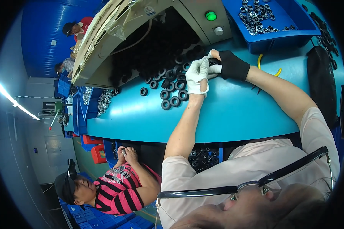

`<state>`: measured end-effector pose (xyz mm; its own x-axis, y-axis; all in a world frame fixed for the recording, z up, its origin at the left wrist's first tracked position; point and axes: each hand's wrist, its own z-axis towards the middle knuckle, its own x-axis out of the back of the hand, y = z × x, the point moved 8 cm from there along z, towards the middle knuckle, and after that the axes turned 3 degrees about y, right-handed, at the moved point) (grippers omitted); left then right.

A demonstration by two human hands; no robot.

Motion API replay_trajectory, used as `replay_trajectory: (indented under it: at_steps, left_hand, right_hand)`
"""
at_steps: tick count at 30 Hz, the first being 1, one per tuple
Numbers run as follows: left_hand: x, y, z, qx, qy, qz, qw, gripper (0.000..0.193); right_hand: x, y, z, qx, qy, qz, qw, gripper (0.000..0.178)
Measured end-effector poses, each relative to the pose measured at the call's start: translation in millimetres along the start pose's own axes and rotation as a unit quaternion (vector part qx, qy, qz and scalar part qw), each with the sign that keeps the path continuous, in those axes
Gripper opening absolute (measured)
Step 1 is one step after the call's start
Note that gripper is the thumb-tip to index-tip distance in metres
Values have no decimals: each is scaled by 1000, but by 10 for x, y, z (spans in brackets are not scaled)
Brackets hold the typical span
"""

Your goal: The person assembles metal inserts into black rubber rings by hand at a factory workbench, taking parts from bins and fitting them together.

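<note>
My left hand (198, 76), in a white glove with the wrist partly bare, is closed at the middle of the turquoise table. Against it is my right hand (233, 65), in a black glove with fingertips bare or white. Between the fingers of both sits a small dark round part (213, 62), mostly hidden; it looks like one of the black rubber rings. Just left of my left hand, many loose black rings (175, 101) lie on the table, heaped back into a beige machine's opening. To the right of my right hand lies a tool with yellow handles (260, 61).
The beige machine (218, 15) has a lit green button. A blue bin (279, 38) of shiny metal parts stands at the far right, with a black cloth-like item (320, 76) nearer. A co-worker in a striped shirt (122, 187) sits at left. Below the table edge is a bin of black parts (204, 158).
</note>
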<state>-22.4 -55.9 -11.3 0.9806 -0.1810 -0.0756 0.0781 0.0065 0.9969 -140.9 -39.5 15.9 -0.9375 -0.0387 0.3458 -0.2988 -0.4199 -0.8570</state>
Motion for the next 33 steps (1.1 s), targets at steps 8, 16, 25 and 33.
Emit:
replay_trajectory:
  at_steps: [8,16,25,33]
  left_hand:
    - [40,53,35,-49,5,97,994,23]
    - [-31,-20,30,49,-20,-42,998,27]
    - [-128,45,43,33,-62,51,996,30]
    - [-23,72,63,-51,-7,107,993,23]
  right_hand:
    - [31,-6,-7,-17,22,-17,999,22]
    - [61,58,-3,-37,11,29,999,28]
    - [56,86,-54,-41,8,46,998,41]
    - [35,-196,-84,19,31,8,999,43]
